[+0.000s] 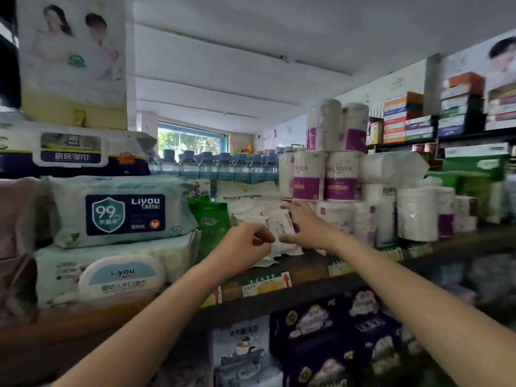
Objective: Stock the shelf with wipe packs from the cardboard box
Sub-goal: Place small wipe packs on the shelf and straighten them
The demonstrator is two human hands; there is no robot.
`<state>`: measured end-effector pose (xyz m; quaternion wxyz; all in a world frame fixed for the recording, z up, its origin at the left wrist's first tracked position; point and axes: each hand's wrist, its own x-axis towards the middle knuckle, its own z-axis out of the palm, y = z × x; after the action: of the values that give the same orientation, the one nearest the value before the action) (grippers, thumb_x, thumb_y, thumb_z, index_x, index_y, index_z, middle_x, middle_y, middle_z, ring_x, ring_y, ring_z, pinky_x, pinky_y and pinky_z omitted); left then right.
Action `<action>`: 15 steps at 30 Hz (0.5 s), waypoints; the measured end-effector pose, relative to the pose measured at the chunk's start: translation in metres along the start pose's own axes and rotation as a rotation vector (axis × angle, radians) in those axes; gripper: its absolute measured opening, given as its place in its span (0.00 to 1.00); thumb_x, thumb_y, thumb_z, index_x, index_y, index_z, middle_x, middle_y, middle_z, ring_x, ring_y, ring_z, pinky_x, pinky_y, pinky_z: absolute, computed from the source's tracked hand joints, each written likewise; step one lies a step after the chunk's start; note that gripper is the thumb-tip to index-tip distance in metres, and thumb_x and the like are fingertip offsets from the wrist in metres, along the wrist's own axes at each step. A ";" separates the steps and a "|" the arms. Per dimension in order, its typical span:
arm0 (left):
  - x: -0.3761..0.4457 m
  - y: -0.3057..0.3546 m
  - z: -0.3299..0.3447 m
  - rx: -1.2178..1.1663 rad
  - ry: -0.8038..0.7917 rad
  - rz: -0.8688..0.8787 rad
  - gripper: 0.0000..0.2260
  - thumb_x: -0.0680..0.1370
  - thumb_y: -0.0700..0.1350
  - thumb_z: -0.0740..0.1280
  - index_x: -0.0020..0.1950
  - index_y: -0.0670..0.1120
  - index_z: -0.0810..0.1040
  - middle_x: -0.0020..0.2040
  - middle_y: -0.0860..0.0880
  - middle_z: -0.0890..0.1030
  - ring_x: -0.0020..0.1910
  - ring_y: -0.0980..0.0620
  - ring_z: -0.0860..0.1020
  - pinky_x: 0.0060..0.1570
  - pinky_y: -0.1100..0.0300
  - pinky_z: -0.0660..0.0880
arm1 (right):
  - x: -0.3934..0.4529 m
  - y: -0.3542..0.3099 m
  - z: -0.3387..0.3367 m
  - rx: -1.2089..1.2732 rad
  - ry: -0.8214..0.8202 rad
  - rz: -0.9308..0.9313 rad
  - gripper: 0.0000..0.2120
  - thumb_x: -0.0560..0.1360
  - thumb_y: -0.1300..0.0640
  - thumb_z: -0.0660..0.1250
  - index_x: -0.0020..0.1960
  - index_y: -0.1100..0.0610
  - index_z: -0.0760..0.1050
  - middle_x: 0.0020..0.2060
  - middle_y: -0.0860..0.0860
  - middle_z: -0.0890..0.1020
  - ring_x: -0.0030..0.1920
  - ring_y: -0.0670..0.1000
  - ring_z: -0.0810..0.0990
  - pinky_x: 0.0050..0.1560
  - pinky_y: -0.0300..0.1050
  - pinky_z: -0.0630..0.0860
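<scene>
Small white wipe packs (282,233) lie in a loose heap on the wooden shelf (307,270), under a larger pack marked "Baby wipes" (245,194). My left hand (247,243) reaches in from the lower left, fingers curled, pinching the edge of one small pack at the front of the heap. My right hand (305,223) comes from the lower right with fingers spread, resting against the right side of the heap. The cardboard box is out of view.
Big Liyou wipe packs (122,210) are stacked at the left, a green pack (212,222) beside the heap. White and purple tissue rolls (335,174) crowd the right. Price tags (265,284) line the shelf edge. Dark packages (335,336) fill the shelf below.
</scene>
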<state>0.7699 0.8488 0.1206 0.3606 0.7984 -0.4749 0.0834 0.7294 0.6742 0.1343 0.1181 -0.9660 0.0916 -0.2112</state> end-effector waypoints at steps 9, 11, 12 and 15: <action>-0.110 0.075 0.118 -0.058 -0.542 0.405 0.11 0.78 0.42 0.63 0.59 0.42 0.76 0.56 0.46 0.79 0.55 0.49 0.76 0.48 0.66 0.69 | -0.269 0.012 -0.001 -0.274 -0.319 0.505 0.27 0.75 0.50 0.65 0.70 0.57 0.63 0.65 0.56 0.69 0.64 0.57 0.70 0.56 0.42 0.68; -0.159 0.096 0.159 -0.101 -0.684 0.456 0.12 0.78 0.43 0.62 0.59 0.41 0.76 0.59 0.45 0.78 0.58 0.47 0.76 0.52 0.62 0.71 | -0.356 0.010 0.013 -0.265 -0.462 0.657 0.24 0.75 0.51 0.65 0.68 0.59 0.67 0.63 0.57 0.73 0.62 0.56 0.72 0.54 0.41 0.68; -0.186 0.108 0.179 -0.099 -0.757 0.490 0.12 0.78 0.43 0.62 0.60 0.41 0.76 0.59 0.45 0.78 0.58 0.47 0.76 0.53 0.61 0.71 | -0.400 0.009 0.020 -0.267 -0.503 0.747 0.23 0.76 0.52 0.65 0.68 0.59 0.67 0.63 0.57 0.73 0.63 0.56 0.72 0.58 0.43 0.69; -0.273 0.154 0.229 -0.053 -0.986 0.674 0.12 0.79 0.44 0.61 0.59 0.42 0.77 0.58 0.44 0.80 0.58 0.46 0.77 0.52 0.61 0.68 | -0.538 -0.007 0.028 -0.193 -0.586 1.043 0.21 0.76 0.55 0.64 0.68 0.57 0.67 0.61 0.59 0.75 0.58 0.58 0.76 0.57 0.44 0.75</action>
<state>0.4494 0.8449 -0.0989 0.0714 0.5392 -0.8152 -0.1990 0.2618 0.8079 -0.0968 0.1383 -0.8179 0.5354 0.1588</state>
